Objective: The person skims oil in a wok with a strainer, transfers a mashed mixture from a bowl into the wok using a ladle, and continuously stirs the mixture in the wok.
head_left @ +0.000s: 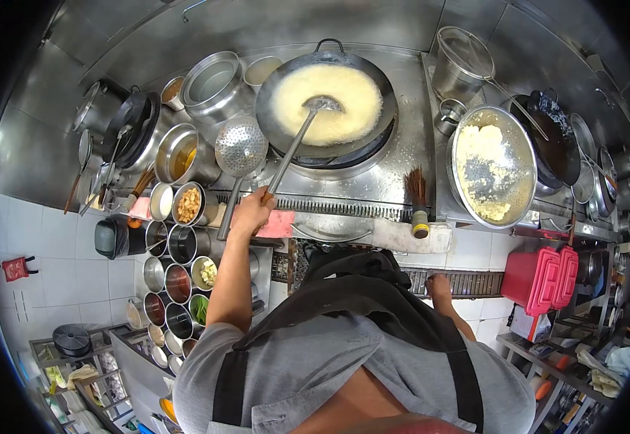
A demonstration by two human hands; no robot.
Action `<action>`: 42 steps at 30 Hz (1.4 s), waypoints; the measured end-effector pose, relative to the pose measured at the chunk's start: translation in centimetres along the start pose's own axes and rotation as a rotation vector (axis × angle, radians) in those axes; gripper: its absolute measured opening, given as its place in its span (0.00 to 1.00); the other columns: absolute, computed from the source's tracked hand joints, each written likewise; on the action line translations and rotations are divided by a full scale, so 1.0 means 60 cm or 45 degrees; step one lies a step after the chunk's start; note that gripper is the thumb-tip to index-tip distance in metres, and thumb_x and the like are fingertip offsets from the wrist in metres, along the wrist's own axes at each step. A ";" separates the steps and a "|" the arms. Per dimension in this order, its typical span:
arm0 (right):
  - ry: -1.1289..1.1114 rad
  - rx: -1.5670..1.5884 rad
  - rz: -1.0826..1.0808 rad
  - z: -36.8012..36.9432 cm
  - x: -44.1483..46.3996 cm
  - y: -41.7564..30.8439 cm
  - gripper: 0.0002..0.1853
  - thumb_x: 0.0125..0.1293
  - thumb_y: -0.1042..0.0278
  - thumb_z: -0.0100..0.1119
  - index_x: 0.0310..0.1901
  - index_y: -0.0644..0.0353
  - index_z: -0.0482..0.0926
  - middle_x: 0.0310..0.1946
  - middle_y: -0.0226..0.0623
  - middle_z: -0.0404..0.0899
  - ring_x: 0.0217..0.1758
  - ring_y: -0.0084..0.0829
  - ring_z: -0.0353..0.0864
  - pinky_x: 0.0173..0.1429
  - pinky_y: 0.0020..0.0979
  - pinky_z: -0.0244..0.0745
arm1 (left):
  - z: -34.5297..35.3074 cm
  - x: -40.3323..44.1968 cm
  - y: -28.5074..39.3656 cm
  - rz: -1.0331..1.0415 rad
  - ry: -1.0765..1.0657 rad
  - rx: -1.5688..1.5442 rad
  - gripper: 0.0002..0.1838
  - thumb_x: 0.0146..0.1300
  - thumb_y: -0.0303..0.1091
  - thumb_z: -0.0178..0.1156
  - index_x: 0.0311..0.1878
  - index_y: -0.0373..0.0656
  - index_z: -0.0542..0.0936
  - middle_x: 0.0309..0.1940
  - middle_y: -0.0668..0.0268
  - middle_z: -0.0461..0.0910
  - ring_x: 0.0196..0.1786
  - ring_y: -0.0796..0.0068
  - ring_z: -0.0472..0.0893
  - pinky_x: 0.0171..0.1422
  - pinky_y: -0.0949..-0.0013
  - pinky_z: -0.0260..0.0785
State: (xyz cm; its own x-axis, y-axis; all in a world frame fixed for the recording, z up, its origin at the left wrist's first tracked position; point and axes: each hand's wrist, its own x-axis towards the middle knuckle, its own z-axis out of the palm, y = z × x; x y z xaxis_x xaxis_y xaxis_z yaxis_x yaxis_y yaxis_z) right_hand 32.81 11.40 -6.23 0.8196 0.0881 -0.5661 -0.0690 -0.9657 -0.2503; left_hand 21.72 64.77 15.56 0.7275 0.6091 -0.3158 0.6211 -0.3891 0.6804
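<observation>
My left hand [254, 213] is closed round the handle of a metal ladle [294, 149]. The ladle's head rests in pale yellow, foamy liquid [293, 94] inside a black wok [268, 116] on the stove. Beside that hand lie a perforated skimmer [241, 147] and a pink cloth [277, 224]. My right hand [439, 285] hangs low at my right side, below the counter edge; its fingers are too small and partly hidden to make out. A tilted steel colander [523, 173] with pale yellow clumps [485, 149] stands right of the wok.
Steel pots [213, 81] and small containers of ingredients [178, 283] crowd the left. A brush [417, 202] and a folded white cloth [430, 236] lie at the front edge. At the right are a strainer on a pot [467, 52], a dark wok [555, 137] and red bins [532, 278].
</observation>
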 end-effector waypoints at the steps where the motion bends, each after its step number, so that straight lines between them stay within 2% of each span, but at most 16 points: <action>1: 0.030 -0.094 -0.072 0.007 0.001 0.006 0.13 0.57 0.64 0.55 0.31 0.65 0.83 0.33 0.58 0.80 0.42 0.55 0.81 0.50 0.49 0.75 | 0.003 0.004 0.017 -0.031 0.002 0.024 0.20 0.61 0.37 0.58 0.55 0.39 0.76 0.19 0.61 0.77 0.16 0.72 0.75 0.19 0.66 0.66; 5: 0.078 0.039 -0.416 -0.030 -0.038 -0.046 0.15 0.59 0.59 0.59 0.27 0.64 0.83 0.23 0.53 0.80 0.31 0.54 0.81 0.40 0.48 0.75 | 0.034 0.053 0.017 0.086 0.082 0.063 0.17 0.61 0.38 0.58 0.49 0.38 0.77 0.19 0.57 0.78 0.17 0.66 0.77 0.20 0.62 0.67; 7: 0.067 0.284 -0.513 -0.136 -0.110 -0.161 0.16 0.60 0.57 0.59 0.31 0.65 0.82 0.28 0.56 0.79 0.35 0.56 0.79 0.39 0.50 0.73 | 0.042 0.075 0.017 0.219 0.160 0.095 0.16 0.61 0.39 0.58 0.47 0.38 0.77 0.19 0.57 0.77 0.16 0.64 0.77 0.21 0.61 0.67; 8: 0.042 0.392 -0.477 -0.171 -0.129 -0.202 0.17 0.61 0.56 0.61 0.32 0.66 0.82 0.25 0.55 0.78 0.30 0.51 0.80 0.36 0.43 0.73 | 0.043 0.084 0.027 0.148 0.116 0.055 0.16 0.61 0.39 0.58 0.47 0.38 0.77 0.19 0.56 0.78 0.17 0.64 0.78 0.21 0.61 0.68; 10: -0.079 0.974 -0.651 -0.269 -0.197 -0.290 0.09 0.62 0.68 0.62 0.33 0.67 0.82 0.21 0.43 0.78 0.23 0.34 0.78 0.30 0.30 0.70 | 0.046 0.094 0.043 0.075 0.054 0.022 0.16 0.61 0.38 0.58 0.47 0.38 0.77 0.20 0.55 0.78 0.17 0.63 0.78 0.22 0.61 0.68; 12: 0.135 0.991 -1.328 -0.395 -0.283 -0.372 0.05 0.58 0.73 0.64 0.34 0.66 0.83 0.25 0.41 0.81 0.25 0.35 0.80 0.30 0.28 0.72 | 0.046 0.104 0.052 0.125 0.106 0.086 0.16 0.60 0.38 0.59 0.47 0.37 0.77 0.21 0.55 0.79 0.18 0.63 0.79 0.23 0.61 0.70; 14: 0.053 1.052 -2.053 -0.495 -0.330 -0.421 0.11 0.57 0.68 0.66 0.37 0.67 0.84 0.28 0.41 0.83 0.29 0.36 0.83 0.31 0.32 0.77 | 0.051 0.114 0.050 0.162 0.184 0.110 0.20 0.60 0.38 0.60 0.54 0.39 0.77 0.24 0.55 0.81 0.20 0.65 0.80 0.25 0.61 0.72; 15: -0.166 1.251 -2.319 -0.515 -0.339 -0.444 0.14 0.59 0.63 0.66 0.39 0.68 0.84 0.30 0.43 0.83 0.29 0.36 0.83 0.30 0.32 0.78 | 0.060 0.145 0.016 0.243 0.204 0.133 0.22 0.60 0.38 0.61 0.56 0.39 0.77 0.26 0.55 0.81 0.20 0.67 0.80 0.26 0.62 0.72; 16: -0.277 1.411 -2.458 -0.537 -0.366 -0.469 0.14 0.63 0.61 0.63 0.34 0.67 0.82 0.31 0.46 0.82 0.28 0.36 0.82 0.34 0.34 0.79 | 0.054 0.148 0.025 0.116 0.108 0.082 0.22 0.60 0.38 0.61 0.56 0.38 0.77 0.27 0.56 0.82 0.20 0.68 0.79 0.24 0.62 0.70; 18: 0.192 1.813 -2.670 -0.524 -0.404 -0.519 0.13 0.62 0.61 0.64 0.38 0.65 0.84 0.30 0.41 0.80 0.24 0.33 0.78 0.23 0.29 0.74 | 0.054 0.142 0.041 0.053 0.115 -0.044 0.24 0.61 0.37 0.60 0.59 0.36 0.75 0.22 0.61 0.79 0.17 0.73 0.75 0.21 0.66 0.66; 24: 0.149 1.907 -2.583 -0.538 -0.413 -0.508 0.11 0.61 0.65 0.63 0.37 0.65 0.84 0.30 0.42 0.81 0.24 0.33 0.79 0.24 0.29 0.75 | 0.016 0.120 0.031 0.090 0.107 -0.228 0.23 0.61 0.34 0.60 0.57 0.31 0.75 0.20 0.68 0.75 0.16 0.80 0.71 0.19 0.72 0.63; 25: 0.140 1.911 -2.573 -0.541 -0.410 -0.505 0.10 0.61 0.66 0.63 0.37 0.65 0.84 0.30 0.42 0.81 0.24 0.33 0.79 0.24 0.28 0.75 | 0.006 0.129 0.004 0.254 0.189 -0.206 0.23 0.62 0.33 0.60 0.57 0.29 0.74 0.22 0.68 0.75 0.16 0.81 0.70 0.19 0.74 0.61; 32: 0.058 1.970 -2.543 -0.548 -0.402 -0.494 0.07 0.61 0.71 0.62 0.35 0.66 0.84 0.30 0.43 0.82 0.25 0.32 0.80 0.25 0.28 0.76 | -0.095 -0.031 0.019 0.072 0.101 -0.222 0.24 0.65 0.31 0.57 0.62 0.30 0.70 0.21 0.68 0.74 0.16 0.83 0.68 0.17 0.76 0.58; 39: -0.245 2.012 -2.566 -0.506 -0.393 -0.505 0.05 0.60 0.76 0.60 0.33 0.66 0.84 0.30 0.44 0.83 0.25 0.32 0.82 0.26 0.27 0.77 | -0.098 -0.138 0.018 -0.067 0.048 -0.103 0.22 0.66 0.32 0.58 0.61 0.33 0.72 0.19 0.71 0.73 0.14 0.84 0.67 0.15 0.76 0.58; 41: -0.398 1.859 -2.494 -0.482 -0.372 -0.498 0.04 0.60 0.77 0.60 0.33 0.66 0.84 0.30 0.44 0.84 0.25 0.32 0.82 0.26 0.27 0.77 | -0.091 -0.158 0.039 -0.102 0.030 -0.007 0.22 0.65 0.32 0.58 0.61 0.34 0.73 0.18 0.70 0.73 0.14 0.83 0.68 0.16 0.75 0.59; 42: -0.454 1.567 -2.415 -0.473 -0.353 -0.487 0.08 0.56 0.76 0.66 0.39 0.64 0.84 0.26 0.39 0.82 0.24 0.31 0.81 0.24 0.29 0.72 | -0.088 -0.158 0.029 -0.086 0.006 -0.007 0.22 0.65 0.32 0.58 0.61 0.34 0.73 0.19 0.69 0.74 0.14 0.83 0.69 0.16 0.75 0.59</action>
State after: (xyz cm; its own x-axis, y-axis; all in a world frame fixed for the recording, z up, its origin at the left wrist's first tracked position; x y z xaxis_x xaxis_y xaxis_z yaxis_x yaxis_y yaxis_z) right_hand 33.63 30.83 35.38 0.2600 0.5690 0.7801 0.0883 0.7905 -0.6060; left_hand 14.36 61.93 23.24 0.6826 0.6372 -0.3578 0.6670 -0.3432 0.6613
